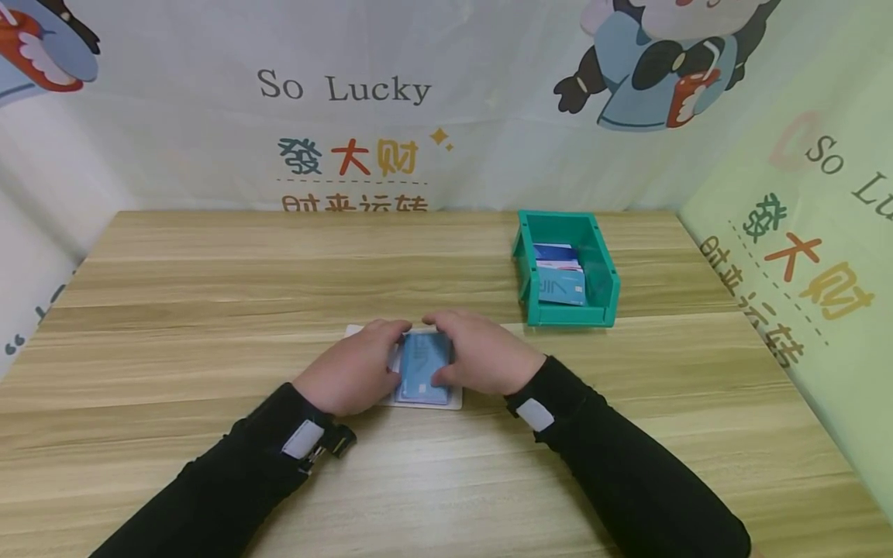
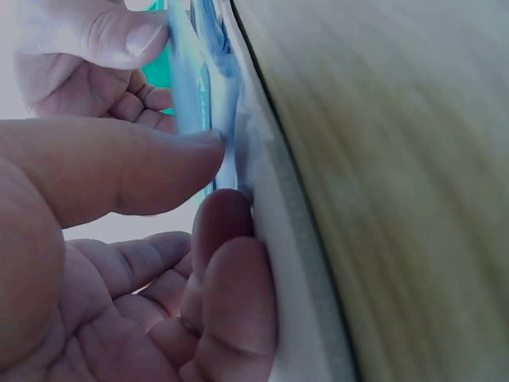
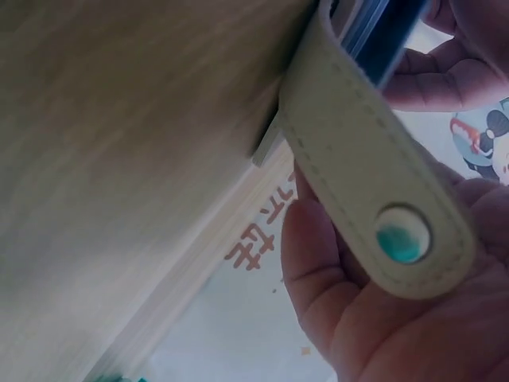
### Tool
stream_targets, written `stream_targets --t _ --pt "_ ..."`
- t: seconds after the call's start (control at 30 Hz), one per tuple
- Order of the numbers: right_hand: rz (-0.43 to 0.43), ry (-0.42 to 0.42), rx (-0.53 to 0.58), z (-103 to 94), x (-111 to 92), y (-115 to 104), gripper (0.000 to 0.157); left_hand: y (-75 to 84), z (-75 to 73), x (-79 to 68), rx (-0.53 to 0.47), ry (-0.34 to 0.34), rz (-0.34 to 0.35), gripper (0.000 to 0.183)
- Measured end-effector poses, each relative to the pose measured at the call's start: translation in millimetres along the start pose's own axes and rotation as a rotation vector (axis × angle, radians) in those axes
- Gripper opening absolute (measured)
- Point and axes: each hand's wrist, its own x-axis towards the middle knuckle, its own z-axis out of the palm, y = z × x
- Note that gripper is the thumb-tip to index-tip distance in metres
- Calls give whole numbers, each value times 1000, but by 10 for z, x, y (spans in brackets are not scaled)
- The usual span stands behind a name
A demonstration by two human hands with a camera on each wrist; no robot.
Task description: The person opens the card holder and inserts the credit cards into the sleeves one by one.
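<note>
A cream card holder (image 1: 455, 399) with clear sleeves lies flat on the table, a light-blue card (image 1: 424, 360) on top of it. My left hand (image 1: 352, 368) grips the holder's left side, its thumb at the sleeve edges and its curled fingertips against the cream cover (image 2: 296, 239). From the right, my right hand (image 1: 491, 353) holds the blue card with its thumb on the near right part and its index finger at the far edge. The holder's snap strap (image 3: 358, 159) sticks out over the right palm. Both hands hide parts of the holder's sides.
Behind and right of the hands stands a green bin (image 1: 605, 291) holding several cards (image 1: 561, 285). Printed cloth (image 1: 481, 139) hangs behind the wooden table (image 1: 209, 310) and along its sides. A black camera strap sits on each wrist.
</note>
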Motion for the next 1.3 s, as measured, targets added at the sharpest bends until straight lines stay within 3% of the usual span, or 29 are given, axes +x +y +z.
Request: stream_targets --t 0.43,0.77,1.3 --pt "31 75 208 1 20 -4 53 -8 0 -1 16 -1 -3 53" --pt "110 104 290 1 29 -18 45 7 -25 -18 -28 -26 -17 56" --pt "124 97 221 -1 48 -20 40 -27 -29 12 -167 -27 -32 62"
